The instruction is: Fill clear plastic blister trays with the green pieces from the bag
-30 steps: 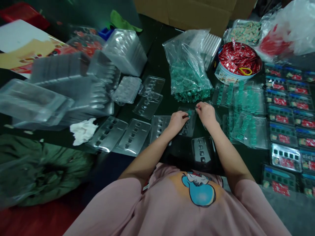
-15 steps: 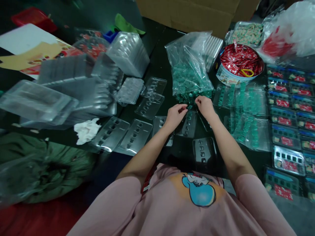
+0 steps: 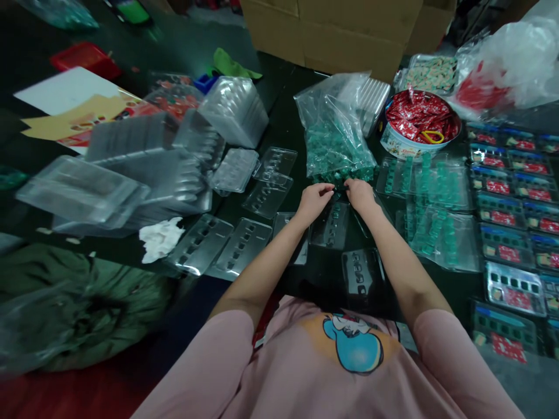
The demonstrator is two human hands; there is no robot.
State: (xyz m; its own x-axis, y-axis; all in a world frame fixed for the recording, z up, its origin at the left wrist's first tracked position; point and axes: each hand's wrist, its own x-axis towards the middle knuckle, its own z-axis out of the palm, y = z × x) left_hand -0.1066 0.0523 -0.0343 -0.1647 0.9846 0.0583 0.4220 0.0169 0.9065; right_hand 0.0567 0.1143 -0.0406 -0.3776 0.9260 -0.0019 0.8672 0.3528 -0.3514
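My left hand [image 3: 315, 202] is closed in a pinch at the mouth of a clear plastic bag [image 3: 329, 105]. A small dark green plastic piece shows at its fingertips. Just across a narrow gap, my right hand [image 3: 360, 196] has its fingers pressed together, and what they hold is too small to make out. Loose green plastic pieces [image 3: 349, 173] spill from the bag right behind the fingers. Beneath the hands lies a clear blister tray [image 3: 331, 228] with a row of square pockets, a green piece near its top. Another clear tray [image 3: 361, 273] rests closer to my body.
Stacked clear plastic trays [image 3: 135, 169] fill the left, beside a crumpled white tissue [image 3: 161, 238]. To the right are trays with green pieces [image 3: 441, 233], a round tin [image 3: 413, 145] of red packets and rows of filled packs [image 3: 506, 215]. A cardboard box [image 3: 340, 35] stands behind.
My fingertips have come closer together, the right hand shifting slightly left. The whole view has tilted up a little, so the table's things appear lower.
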